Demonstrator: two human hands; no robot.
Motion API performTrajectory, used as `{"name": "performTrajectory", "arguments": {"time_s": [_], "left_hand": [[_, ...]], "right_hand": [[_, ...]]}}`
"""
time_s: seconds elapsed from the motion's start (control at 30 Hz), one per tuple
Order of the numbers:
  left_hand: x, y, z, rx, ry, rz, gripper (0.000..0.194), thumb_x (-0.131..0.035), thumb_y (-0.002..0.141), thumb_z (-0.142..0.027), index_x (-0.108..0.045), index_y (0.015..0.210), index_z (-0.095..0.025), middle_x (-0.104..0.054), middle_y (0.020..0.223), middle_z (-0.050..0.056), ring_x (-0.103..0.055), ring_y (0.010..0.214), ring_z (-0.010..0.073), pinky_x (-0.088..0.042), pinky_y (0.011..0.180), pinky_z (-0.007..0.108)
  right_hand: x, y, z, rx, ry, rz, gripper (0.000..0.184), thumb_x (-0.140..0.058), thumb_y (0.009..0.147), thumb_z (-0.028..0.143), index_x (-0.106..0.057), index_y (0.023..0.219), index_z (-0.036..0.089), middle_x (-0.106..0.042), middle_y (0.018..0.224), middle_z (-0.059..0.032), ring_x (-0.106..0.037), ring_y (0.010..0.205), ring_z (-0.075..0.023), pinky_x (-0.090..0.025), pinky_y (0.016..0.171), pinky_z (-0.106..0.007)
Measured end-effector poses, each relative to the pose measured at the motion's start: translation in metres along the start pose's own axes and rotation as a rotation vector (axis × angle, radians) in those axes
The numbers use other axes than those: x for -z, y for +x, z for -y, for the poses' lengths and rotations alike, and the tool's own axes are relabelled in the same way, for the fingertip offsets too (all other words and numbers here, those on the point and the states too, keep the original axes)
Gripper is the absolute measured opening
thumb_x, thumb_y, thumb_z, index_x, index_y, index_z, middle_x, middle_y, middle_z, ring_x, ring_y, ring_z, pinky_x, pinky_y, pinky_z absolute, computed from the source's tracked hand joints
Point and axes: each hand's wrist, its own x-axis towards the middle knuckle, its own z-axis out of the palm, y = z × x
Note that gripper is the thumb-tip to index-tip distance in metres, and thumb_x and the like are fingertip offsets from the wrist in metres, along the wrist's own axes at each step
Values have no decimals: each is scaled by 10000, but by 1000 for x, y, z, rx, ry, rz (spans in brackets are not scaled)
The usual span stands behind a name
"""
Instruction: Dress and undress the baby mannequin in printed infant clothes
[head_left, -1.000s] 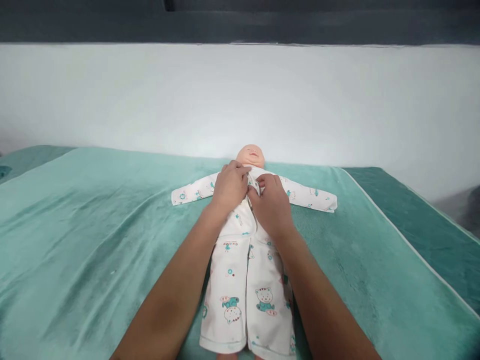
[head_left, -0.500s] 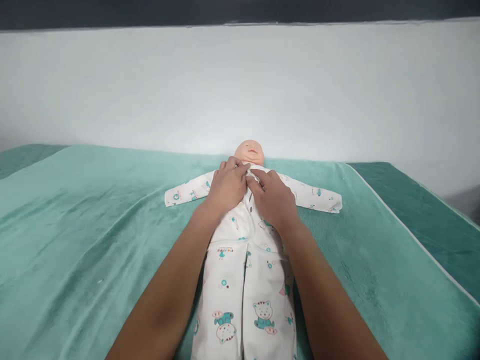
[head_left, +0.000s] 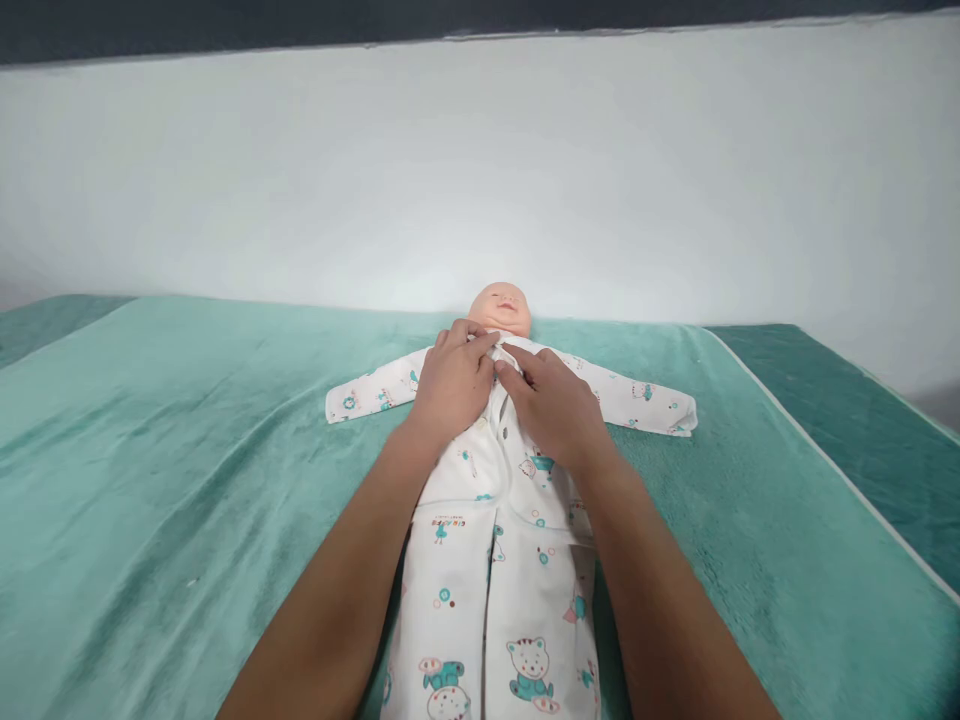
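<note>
A baby doll point(head_left: 501, 306) lies on its back on a teal blanket point(head_left: 187, 450), head towards the wall. It wears a white romper point(head_left: 487, 560) printed with small bears, sleeves spread out to both sides. My left hand point(head_left: 450, 385) rests on the doll's chest, fingers curled and pinching the left edge of the romper's front at the collar. My right hand point(head_left: 555, 405) lies beside it, fingertips pressed on the right edge of the same opening. The two hands meet just below the doll's chin.
A white wall point(head_left: 480, 170) rises right behind the doll's head. A darker green cover point(head_left: 862, 430) shows beyond the blanket's white-trimmed right edge. The blanket spreads wide to the left of the doll.
The view has shifted down and closer, so the romper's legs run off the bottom edge. Both hands stay at the collar, with the fingers slightly rearranged.
</note>
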Motion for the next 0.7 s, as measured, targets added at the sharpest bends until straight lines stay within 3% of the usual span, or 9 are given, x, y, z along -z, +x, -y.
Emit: {"name": "performTrajectory", "arguments": {"time_s": [0.1,0.23,0.4,0.53,0.63,0.7], "left_hand": [[-1,1,2,9,-95,-31,447,-395,935,-155,-678,1276,-219,-589,1295,92,-530,1217,263,-422,1092,431],[1,-4,0,11,-248,-119,406,-419,918,-144,-698,1209,-186,-655,1215,91,-587,1168,234,-449,1057,395],[8,-23,-6,75,-414,-239,271,-489,924,-194,-719,1067,-205,-708,1086,51,-639,1027,189,-484,920,327],[11,-34,-7,81,-438,-217,187,-544,920,-228,-718,987,-225,-702,1044,38,-629,1002,181,-476,871,303],[14,-35,-6,48,-432,-182,152,-553,927,-257,-690,875,-220,-688,1018,41,-611,987,188,-472,860,315],[17,-35,-4,55,-460,-139,140,-568,925,-285,-670,853,-222,-678,1039,40,-606,999,189,-469,871,322]], "right_hand": [[2,2,-5,29,10,29,353,-413,1007,471,-644,1253,368,-601,921,-50,-603,798,-241,-358,671,-338],[6,2,-8,56,56,53,324,-449,982,494,-633,1212,359,-602,911,-28,-598,806,-235,-384,692,-348],[10,-10,7,42,82,-32,314,-594,894,448,-581,1143,257,-643,977,-36,-582,755,-210,-371,668,-329],[1,-17,21,-3,-14,-142,131,-544,910,359,-542,933,230,-649,917,-47,-532,679,-189,-301,619,-313],[-3,-16,22,-32,-35,-195,134,-507,913,319,-508,813,230,-637,804,-49,-513,674,-193,-285,617,-318],[2,-13,20,-56,41,-159,148,-516,882,298,-500,750,234,-626,731,-33,-509,658,-187,-304,613,-318]]}}
